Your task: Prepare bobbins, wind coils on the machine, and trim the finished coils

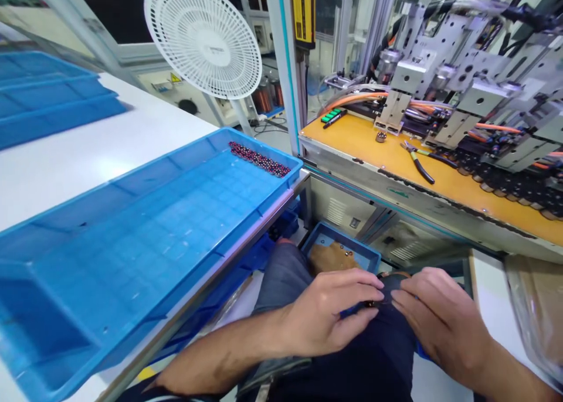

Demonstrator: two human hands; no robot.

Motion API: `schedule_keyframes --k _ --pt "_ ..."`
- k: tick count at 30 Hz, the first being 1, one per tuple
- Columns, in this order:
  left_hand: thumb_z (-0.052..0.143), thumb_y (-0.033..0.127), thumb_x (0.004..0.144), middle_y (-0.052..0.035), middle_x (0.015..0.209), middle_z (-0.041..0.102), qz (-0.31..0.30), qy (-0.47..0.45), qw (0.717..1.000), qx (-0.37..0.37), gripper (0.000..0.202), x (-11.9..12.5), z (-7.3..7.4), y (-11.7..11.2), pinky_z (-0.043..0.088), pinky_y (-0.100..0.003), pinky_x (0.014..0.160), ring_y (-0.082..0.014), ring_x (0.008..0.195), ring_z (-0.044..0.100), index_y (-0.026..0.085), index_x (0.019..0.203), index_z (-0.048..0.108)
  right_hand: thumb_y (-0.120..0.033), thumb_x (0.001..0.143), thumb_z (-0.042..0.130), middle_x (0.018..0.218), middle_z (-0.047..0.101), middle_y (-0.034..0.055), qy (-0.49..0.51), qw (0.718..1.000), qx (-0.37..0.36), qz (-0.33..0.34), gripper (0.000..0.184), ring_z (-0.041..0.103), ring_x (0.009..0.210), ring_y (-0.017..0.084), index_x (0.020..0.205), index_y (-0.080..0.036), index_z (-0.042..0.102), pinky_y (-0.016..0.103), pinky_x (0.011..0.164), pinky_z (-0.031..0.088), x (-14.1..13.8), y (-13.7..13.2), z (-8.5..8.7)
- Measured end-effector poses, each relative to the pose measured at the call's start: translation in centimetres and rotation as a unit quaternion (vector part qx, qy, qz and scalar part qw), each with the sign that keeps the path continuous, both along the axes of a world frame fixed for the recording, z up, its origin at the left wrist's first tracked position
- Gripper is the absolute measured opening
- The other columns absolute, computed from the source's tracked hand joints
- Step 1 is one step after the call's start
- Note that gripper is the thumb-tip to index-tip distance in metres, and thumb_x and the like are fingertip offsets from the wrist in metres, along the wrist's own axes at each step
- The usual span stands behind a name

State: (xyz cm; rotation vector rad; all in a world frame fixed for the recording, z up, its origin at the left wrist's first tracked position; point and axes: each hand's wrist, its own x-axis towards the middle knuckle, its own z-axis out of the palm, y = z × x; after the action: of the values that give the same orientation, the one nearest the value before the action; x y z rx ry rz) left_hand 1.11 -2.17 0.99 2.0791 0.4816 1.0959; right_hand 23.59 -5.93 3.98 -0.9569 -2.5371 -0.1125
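Observation:
My left hand point(332, 313) is over my lap with thumb and fingers pinched together. A small dark part point(373, 303) shows between its fingertips, too little of it to name. Close by on the right, my right hand point(444, 317) has its fingers bent and pressed together, tips facing the left hand. Whatever it may hold is hidden. Left of both hands, a long shallow blue tray point(145, 156) rests on the white table. Rows of small dark and reddish parts point(259, 159) are lined up along its far end.
A blue bin point(379, 262) with brown cardboard stands low beyond my knees. On the machine's orange ledge point(352, 141) lie pliers point(420, 164), a pen point(335, 119) and a row of dark cylindrical parts point(505, 182). A white fan point(206, 44) stands behind; blue trays point(48, 97) are stacked left.

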Motion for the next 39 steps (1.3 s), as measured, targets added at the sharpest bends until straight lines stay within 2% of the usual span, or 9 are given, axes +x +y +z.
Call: schedule_keyframes --k 6,11,18,20,23,25,31,35,39 --pt "0.064 0.005 0.082 -0.0145 0.105 0.076 0.004 0.017 1.000 -0.025 0.024 -0.7 -0.2 0.0 0.060 -0.026 0.085 -0.0197 0.095 0.074 0.014 0.104 0.071 -0.015 0.096 0.050 0.093 0.064 0.0114 0.025 1.000 0.009 0.004 0.023 0.056 0.080 0.021 0.117 -0.009 0.058 0.036 0.066 0.046 -0.8 -0.2 -0.4" --pt "0.067 0.007 0.081 -0.0115 0.103 0.077 0.008 0.027 0.999 -0.036 0.024 -0.4 -0.5 0.4 0.061 -0.026 0.084 -0.0197 0.093 0.075 0.017 0.102 0.073 -0.016 0.099 0.040 0.077 0.060 0.0057 0.060 0.993 -0.100 -0.029 0.025 0.050 0.068 0.017 0.089 -0.015 0.062 0.032 0.062 0.040 -1.1 0.0 0.0" --pt "0.068 0.003 0.079 -0.0098 0.103 0.077 -0.001 -0.010 0.999 -0.044 0.027 -0.7 -0.5 0.7 0.060 -0.024 0.078 -0.0184 0.089 0.075 0.019 0.099 0.074 -0.026 0.098 0.050 0.072 0.061 -0.0004 0.245 0.844 -0.471 -0.076 0.031 0.059 0.068 0.011 0.072 -0.016 0.063 0.023 0.064 0.047 -1.7 0.5 1.2" --pt "0.067 0.003 0.079 -0.0096 0.103 0.077 0.018 -0.019 0.999 -0.043 0.026 -1.0 -0.4 0.8 0.061 -0.025 0.077 -0.0189 0.089 0.075 0.020 0.098 0.074 -0.026 0.097 0.053 0.073 0.064 -0.0001 0.226 0.871 -0.432 -0.065 0.026 0.062 0.069 0.012 0.075 -0.017 0.065 0.023 0.065 0.049 -1.0 2.3 1.7" --pt "0.067 0.006 0.081 -0.0100 0.105 0.077 0.075 -0.037 0.995 -0.049 0.023 -1.5 -0.4 1.2 0.061 -0.027 0.077 -0.0203 0.090 0.075 0.022 0.096 0.075 -0.032 0.094 0.059 0.093 0.069 0.0047 0.162 0.959 -0.155 -0.175 0.015 0.065 0.086 0.018 0.095 -0.018 0.066 0.030 0.079 0.053 1.1 7.6 3.1" --pt "0.066 0.008 0.082 -0.0114 0.105 0.077 0.109 -0.051 0.991 -0.057 0.019 -1.7 -0.1 1.5 0.062 -0.030 0.077 -0.0220 0.091 0.075 0.021 0.093 0.075 -0.036 0.092 0.061 0.116 0.066 0.0130 0.096 0.953 -0.005 -0.287 0.031 0.060 0.109 0.024 0.115 -0.015 0.062 0.039 0.097 0.048 3.0 12.3 4.0" --pt "0.068 0.009 0.081 -0.0117 0.102 0.077 0.178 -0.099 0.978 -0.042 0.015 -2.3 1.5 2.2 0.062 -0.032 0.079 -0.0228 0.092 0.075 0.019 0.088 0.076 -0.047 0.090 0.058 0.117 0.064 0.0249 -0.031 0.934 -0.024 -0.355 0.049 0.055 0.113 0.034 0.112 -0.004 0.064 0.046 0.099 0.042 6.6 22.0 3.7" --pt "0.069 0.006 0.079 -0.0112 0.100 0.077 0.193 -0.123 0.973 -0.025 0.017 -2.8 2.3 2.3 0.062 -0.032 0.078 -0.0218 0.091 0.074 0.018 0.088 0.076 -0.053 0.092 0.052 0.105 0.066 0.0247 -0.099 0.928 -0.044 -0.358 0.049 0.056 0.108 0.038 0.097 -0.007 0.068 0.051 0.093 0.042 7.1 21.8 2.8" --pt "0.069 0.003 0.079 -0.0101 0.101 0.077 0.199 -0.131 0.971 -0.029 0.021 -2.7 2.2 2.3 0.061 -0.031 0.079 -0.0207 0.092 0.074 0.019 0.090 0.076 -0.057 0.087 0.057 0.113 0.062 0.0234 -0.126 0.929 -0.056 -0.344 0.059 0.059 0.104 0.035 0.120 -0.008 0.060 0.046 0.088 0.046 7.9 19.0 2.9"
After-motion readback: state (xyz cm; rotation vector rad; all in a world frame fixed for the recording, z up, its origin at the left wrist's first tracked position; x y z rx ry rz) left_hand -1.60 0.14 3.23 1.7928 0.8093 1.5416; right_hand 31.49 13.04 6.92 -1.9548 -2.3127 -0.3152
